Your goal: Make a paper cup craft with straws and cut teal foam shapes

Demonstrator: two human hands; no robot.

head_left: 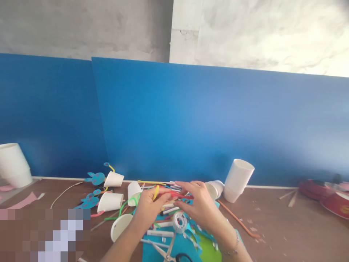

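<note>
A red pipe cleaner (177, 195) stretches between my two hands above a pile of craft supplies. My left hand (151, 204) is closed with thumb and fingers round its left part, and a yellow strip (156, 193) pokes up by the index finger. At the other end my right hand (196, 199) curls over the red piece; its exact grip is partly hidden. Below the hands lie a tape roll (180, 222), white marker pens (160, 233), scissors (168, 256) and blue paper (148, 251). A green pipe cleaner (121, 211) bends beside my left wrist.
Cups with blue paper animal heads (110, 202) lie left, near a paper cup (121, 226). Stacked cups (238, 181) stand right, beside an orange pipe cleaner (240, 220). A blue panel (191, 120) borders the table's back; red containers (335, 202) sit far right.
</note>
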